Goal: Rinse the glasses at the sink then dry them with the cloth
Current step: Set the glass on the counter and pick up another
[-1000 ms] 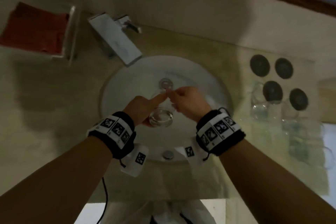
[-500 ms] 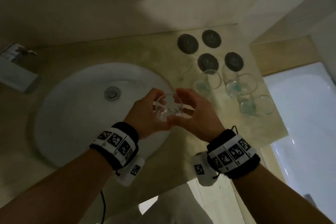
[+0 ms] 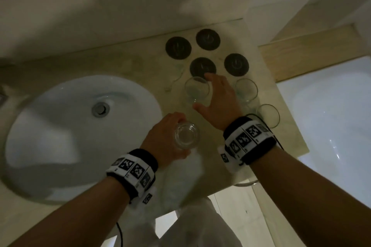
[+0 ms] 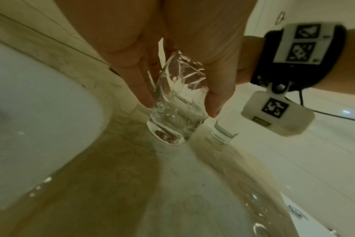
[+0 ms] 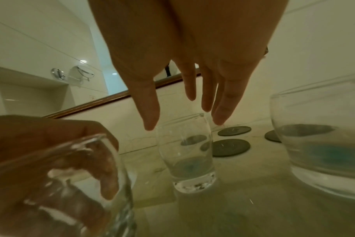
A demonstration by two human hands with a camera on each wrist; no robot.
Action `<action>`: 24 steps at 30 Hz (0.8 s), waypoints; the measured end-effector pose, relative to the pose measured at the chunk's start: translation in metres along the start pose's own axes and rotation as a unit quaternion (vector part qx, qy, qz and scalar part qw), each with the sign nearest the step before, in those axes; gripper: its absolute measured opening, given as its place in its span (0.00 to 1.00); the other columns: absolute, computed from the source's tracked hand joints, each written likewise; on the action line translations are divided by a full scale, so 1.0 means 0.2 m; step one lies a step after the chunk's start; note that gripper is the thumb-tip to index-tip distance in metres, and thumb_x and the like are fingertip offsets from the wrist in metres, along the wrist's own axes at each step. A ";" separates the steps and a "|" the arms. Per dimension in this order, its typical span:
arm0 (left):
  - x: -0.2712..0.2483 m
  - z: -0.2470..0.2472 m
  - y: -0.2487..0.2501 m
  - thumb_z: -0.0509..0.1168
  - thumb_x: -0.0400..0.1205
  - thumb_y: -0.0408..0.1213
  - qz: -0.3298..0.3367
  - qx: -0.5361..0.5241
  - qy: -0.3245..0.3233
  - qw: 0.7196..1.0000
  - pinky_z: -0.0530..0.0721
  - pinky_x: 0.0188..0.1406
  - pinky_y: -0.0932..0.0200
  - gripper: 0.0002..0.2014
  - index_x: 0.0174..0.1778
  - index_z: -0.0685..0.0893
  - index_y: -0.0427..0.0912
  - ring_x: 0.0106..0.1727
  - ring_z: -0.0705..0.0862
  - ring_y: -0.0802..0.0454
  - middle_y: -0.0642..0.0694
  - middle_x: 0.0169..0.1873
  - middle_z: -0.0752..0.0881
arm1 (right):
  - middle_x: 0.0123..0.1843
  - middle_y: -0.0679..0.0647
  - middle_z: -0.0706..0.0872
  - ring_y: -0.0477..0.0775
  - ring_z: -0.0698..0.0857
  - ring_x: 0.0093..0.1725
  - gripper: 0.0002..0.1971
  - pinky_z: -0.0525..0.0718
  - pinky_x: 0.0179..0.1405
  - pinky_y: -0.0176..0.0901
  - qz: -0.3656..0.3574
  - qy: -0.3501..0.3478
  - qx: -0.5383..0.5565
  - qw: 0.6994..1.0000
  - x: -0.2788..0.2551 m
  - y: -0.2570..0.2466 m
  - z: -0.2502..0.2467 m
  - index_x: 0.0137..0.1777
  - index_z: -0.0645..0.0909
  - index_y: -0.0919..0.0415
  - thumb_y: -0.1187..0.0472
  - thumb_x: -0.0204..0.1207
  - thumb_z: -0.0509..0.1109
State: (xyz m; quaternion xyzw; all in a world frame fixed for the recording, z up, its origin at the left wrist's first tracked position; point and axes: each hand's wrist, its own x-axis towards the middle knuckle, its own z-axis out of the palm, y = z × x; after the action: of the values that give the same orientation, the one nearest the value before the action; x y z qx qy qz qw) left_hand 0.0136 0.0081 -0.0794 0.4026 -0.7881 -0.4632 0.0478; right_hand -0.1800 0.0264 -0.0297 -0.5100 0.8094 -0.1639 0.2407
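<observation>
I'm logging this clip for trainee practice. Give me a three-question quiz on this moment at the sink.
1. True or false: the left hand holds a glass.
2. What is the right hand doing?
A. wiping with a cloth
B. reaching, fingers spread, over a standing glass
C. turning the tap
3. How many round dark coasters lie on the counter in the head view?

Key: 1 true; 2 B; 3 four.
</observation>
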 end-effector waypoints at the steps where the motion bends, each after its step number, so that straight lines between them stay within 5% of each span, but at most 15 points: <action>1: 0.00 0.01 0.00 0.86 0.57 0.45 -0.002 0.005 0.005 1.000 0.86 0.51 0.51 0.40 0.63 0.75 0.55 0.51 0.84 0.52 0.56 0.56 0.82 | 0.80 0.58 0.71 0.63 0.74 0.76 0.44 0.76 0.75 0.57 0.000 -0.023 -0.011 1.000 0.03 0.00 0.00 0.84 0.62 0.56 0.50 0.72 0.80; 7: 0.02 0.05 -0.01 0.86 0.60 0.50 -0.017 0.005 0.000 1.000 0.86 0.56 0.46 0.43 0.69 0.73 0.53 0.56 0.83 0.50 0.55 0.60 0.79 | 0.81 0.57 0.72 0.63 0.74 0.77 0.48 0.75 0.73 0.54 -0.003 -0.079 -0.052 0.996 0.14 -0.01 0.02 0.85 0.60 0.55 0.50 0.69 0.83; 15: 0.03 -0.01 -0.01 0.90 0.53 0.51 -0.055 -0.087 -0.036 0.994 0.79 0.73 0.47 0.59 0.80 0.67 0.53 0.72 0.77 0.53 0.53 0.73 0.75 | 0.71 0.53 0.83 0.60 0.83 0.66 0.45 0.84 0.63 0.55 -0.021 -0.022 -0.080 0.996 0.17 -0.06 0.02 0.76 0.69 0.53 0.47 0.60 0.86; 24: -0.08 -0.39 -0.14 0.89 0.57 0.48 -0.026 -0.221 0.188 0.957 0.83 0.62 0.68 0.57 0.82 0.67 0.53 0.69 0.77 0.63 0.57 0.72 0.75 | 0.72 0.53 0.82 0.57 0.83 0.65 0.44 0.84 0.64 0.56 -0.176 0.032 -0.060 0.982 0.06 -0.60 -0.05 0.78 0.70 0.57 0.47 0.62 0.82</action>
State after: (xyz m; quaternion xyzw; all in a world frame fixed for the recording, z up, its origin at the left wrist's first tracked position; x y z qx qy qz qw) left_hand 0.0762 -0.0414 -0.0524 0.4822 -0.6318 -0.5431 0.2708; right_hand -0.0997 -0.0358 0.0364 -0.6525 0.7227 -0.1710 0.1505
